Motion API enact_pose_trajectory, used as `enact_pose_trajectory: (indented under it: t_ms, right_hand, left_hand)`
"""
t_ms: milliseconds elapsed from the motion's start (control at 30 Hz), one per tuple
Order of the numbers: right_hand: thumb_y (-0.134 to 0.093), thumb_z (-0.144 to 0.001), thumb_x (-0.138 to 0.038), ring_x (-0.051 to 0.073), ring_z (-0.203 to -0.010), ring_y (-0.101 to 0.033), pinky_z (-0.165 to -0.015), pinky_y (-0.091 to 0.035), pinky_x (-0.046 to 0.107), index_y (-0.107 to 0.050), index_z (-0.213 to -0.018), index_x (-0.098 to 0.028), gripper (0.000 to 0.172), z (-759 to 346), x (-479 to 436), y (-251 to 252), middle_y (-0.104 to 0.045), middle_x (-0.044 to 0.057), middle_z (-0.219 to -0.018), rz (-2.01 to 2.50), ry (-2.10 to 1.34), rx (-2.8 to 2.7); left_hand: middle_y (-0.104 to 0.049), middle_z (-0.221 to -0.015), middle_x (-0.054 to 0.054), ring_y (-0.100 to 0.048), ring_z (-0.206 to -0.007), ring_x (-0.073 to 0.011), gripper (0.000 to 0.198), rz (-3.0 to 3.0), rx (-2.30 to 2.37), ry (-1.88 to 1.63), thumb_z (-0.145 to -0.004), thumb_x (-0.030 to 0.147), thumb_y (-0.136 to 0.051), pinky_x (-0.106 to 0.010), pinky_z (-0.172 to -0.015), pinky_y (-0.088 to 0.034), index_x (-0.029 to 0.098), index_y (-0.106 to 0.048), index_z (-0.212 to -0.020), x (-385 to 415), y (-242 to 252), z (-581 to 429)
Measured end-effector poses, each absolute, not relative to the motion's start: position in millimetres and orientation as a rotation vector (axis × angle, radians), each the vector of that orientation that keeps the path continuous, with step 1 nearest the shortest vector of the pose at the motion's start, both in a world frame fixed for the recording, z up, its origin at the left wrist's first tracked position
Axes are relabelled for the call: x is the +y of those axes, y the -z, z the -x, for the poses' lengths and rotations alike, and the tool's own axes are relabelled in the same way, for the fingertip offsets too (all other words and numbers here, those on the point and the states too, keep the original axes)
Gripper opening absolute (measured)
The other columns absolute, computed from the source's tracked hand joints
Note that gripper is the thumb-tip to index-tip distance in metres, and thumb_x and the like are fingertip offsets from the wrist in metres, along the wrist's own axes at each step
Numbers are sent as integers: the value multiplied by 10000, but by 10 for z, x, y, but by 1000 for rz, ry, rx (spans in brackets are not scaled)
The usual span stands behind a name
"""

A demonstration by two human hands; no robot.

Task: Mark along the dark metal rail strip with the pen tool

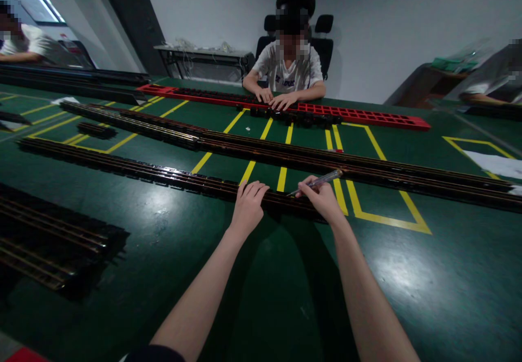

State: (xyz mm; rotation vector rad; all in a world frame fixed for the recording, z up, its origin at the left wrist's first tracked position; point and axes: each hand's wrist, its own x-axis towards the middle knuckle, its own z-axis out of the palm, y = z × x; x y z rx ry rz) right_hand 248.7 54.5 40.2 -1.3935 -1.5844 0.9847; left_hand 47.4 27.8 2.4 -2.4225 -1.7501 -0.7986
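A long dark track strip (163, 173) with shiny rails runs across the green table in front of me. My left hand (249, 205) rests on this strip, its fingers lying over the rails. Just to the right, my right hand (320, 196) is closed on a thin pen-like tool (326, 178), whose tip points down and left at the strip. The strip's right end lies below my right hand, partly hidden by it. Beyond both hands, a second, longer bundle of dark strips (261, 150) lies roughly parallel.
The green table (171, 275) has yellow tape lines. More strips (53, 231) lie at the left. Across the table, a person works with both hands at a red tray (367, 116) and dark parts. Other people sit at the far left and right. White paper (493, 163) lies right.
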Motion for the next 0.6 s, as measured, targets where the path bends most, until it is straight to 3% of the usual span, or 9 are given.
enact_pose_trajectory:
  t_ms: [600]
  right_hand:
    - [-554, -778, -434, 120, -683, -610, -737, -463, 256, -530, -758, -150, 285, -2481, 527, -417, -643, 22, -675, 1379, -1018, -1568]
  left_hand:
    - [-625, -1171, -46, -542, -1118, -199, 377, 2453, -1690, 768, -841, 348, -475, -409, -1106, -313, 190, -597, -1160, 250, -92, -491]
